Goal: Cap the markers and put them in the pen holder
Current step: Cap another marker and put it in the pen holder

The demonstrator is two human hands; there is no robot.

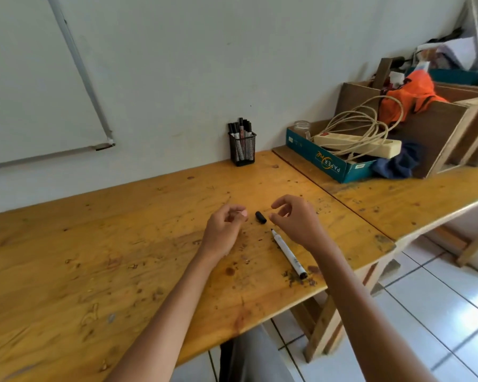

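Observation:
An uncapped white marker lies on the wooden table, its tip pointing away from me. Its black cap lies loose just beyond the tip, apart from the marker. My left hand hovers left of the cap with fingers curled and nothing in it. My right hand hovers right of the cap, thumb and fingers apart, holding nothing. A black mesh pen holder stands upright against the wall at the back, with several capped markers in it.
A teal paper-box lid with a power strip and coiled cable sits on the adjoining table at the right. Wooden crates with an orange cloth stand behind it. A whiteboard hangs at left. The table's right edge drops to tiled floor.

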